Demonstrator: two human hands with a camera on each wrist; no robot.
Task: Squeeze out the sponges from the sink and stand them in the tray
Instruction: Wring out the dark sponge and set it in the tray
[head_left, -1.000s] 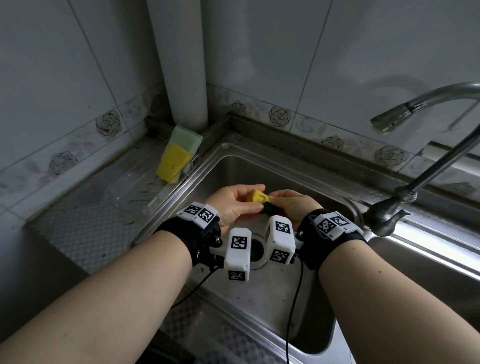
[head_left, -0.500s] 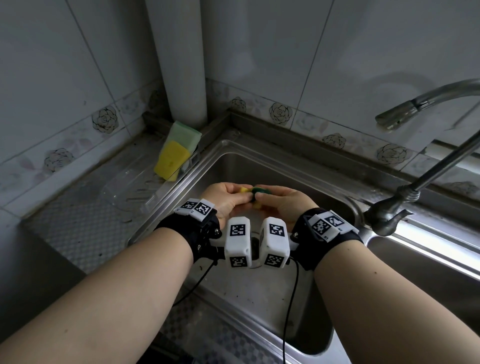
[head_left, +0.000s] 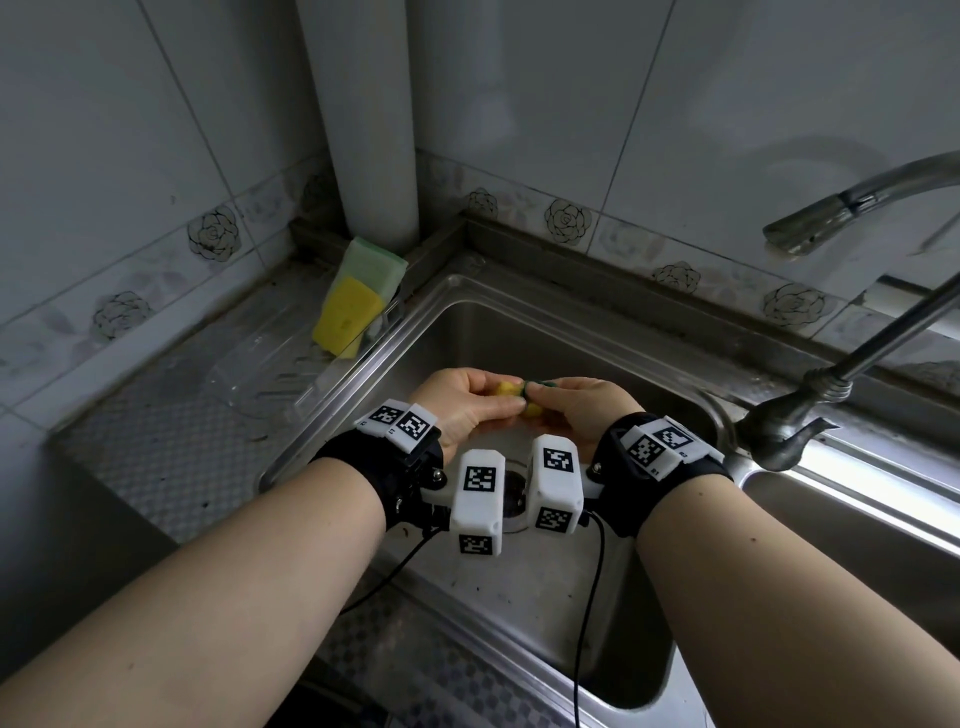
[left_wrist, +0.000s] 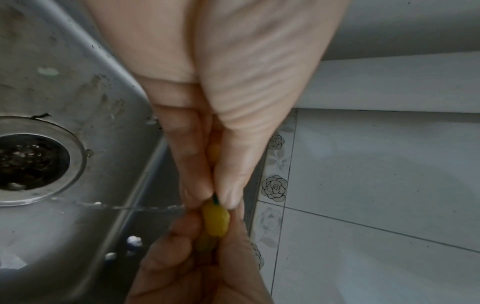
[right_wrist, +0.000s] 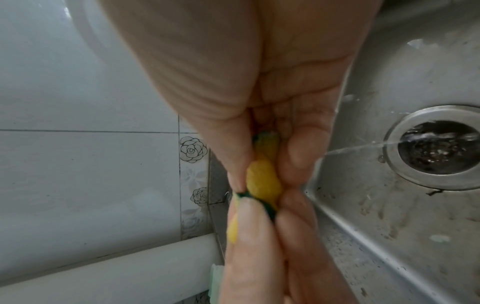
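Note:
Over the steel sink (head_left: 561, 332) both hands wring a yellow sponge with a dark green scrub side (head_left: 511, 397). My left hand (head_left: 485, 397) grips its left end and my right hand (head_left: 556, 402) grips its right end, so only a twisted bulge shows between them (left_wrist: 215, 220) (right_wrist: 262, 183). A thin stream of water (right_wrist: 363, 147) runs from it toward the drain (right_wrist: 439, 147). In the clear tray (head_left: 270, 364) on the left counter stand two sponges: a yellow one (head_left: 345, 314) and a pale green one (head_left: 374, 262) behind it.
A metal tap (head_left: 852, 202) arches over the sink's right side, its base (head_left: 784, 431) on the rim. A white pipe (head_left: 363, 114) rises in the tiled corner behind the tray. The drain (head_left: 511, 493) lies under my wrists.
The hands have drawn closer together and twisted the sponge tighter; less yellow shows than a second ago, and they sit slightly higher in the view.

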